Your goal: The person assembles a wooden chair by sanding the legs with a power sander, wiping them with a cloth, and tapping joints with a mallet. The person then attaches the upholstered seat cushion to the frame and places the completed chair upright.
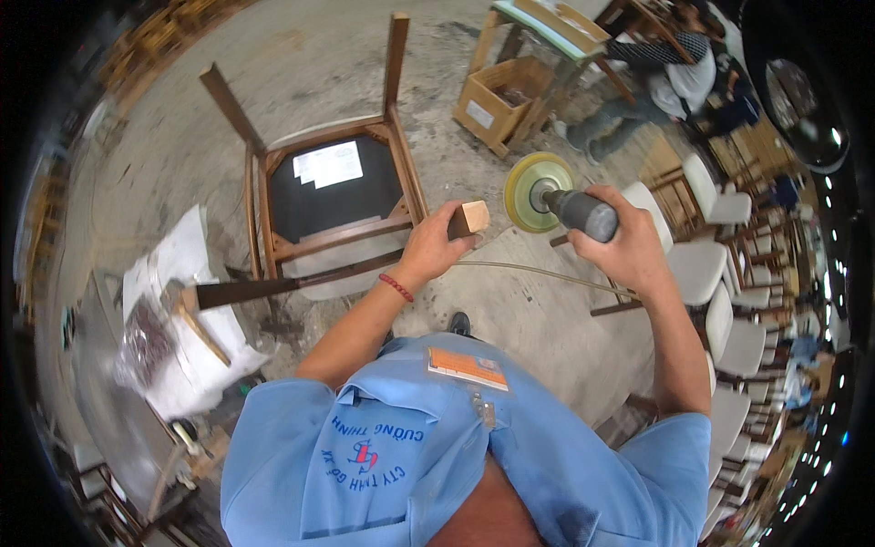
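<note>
Left hand (432,244) clamps a chair leg (472,219); right hand (629,239), apart, grips a sander (585,215) just beside it; sanding seems unfinished.

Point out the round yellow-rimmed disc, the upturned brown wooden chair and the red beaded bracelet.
Round yellow-rimmed disc (523,193): head view, on its pale face, left of the hub.
Upturned brown wooden chair (339,208): head view, on the seat's black underside.
Red beaded bracelet (396,287): head view, mid-band, on the beads.
</note>
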A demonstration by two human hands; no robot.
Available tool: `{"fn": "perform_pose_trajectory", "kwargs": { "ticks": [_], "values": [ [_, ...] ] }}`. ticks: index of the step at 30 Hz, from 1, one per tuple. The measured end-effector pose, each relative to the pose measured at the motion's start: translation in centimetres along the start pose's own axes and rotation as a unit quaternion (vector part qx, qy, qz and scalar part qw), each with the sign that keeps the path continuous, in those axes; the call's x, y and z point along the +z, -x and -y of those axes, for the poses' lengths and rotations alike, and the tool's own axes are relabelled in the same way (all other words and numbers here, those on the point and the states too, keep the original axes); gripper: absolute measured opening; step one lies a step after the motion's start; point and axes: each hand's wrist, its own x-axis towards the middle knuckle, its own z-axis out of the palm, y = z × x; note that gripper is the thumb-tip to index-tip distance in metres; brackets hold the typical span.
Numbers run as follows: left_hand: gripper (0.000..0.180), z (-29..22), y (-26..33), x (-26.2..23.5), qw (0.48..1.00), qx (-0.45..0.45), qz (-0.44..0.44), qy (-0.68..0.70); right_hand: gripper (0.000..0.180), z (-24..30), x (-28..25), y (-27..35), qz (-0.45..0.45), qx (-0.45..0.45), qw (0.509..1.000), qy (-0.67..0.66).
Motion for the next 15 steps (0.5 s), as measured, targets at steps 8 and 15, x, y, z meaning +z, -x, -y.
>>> {"fn": "perform_pose_trajectory", "kwargs": {
  "ticks": [8, 15],
  "values": [
    [0.050, 1.0, 1.1, 3.4, 0.983, 0.061, -0.170, 0.012, 0.050, -0.2, 0.6, -1.3, 0.193, -0.255, 0.947, 0.039],
    [0.053, -1.4, 0.8, 5.4, 0.971, -0.054, -0.231, -0.016, 0.051, -6.3, 0.2, -9.3, 0.124, -0.258, 0.958, -0.024]
  ]
}}
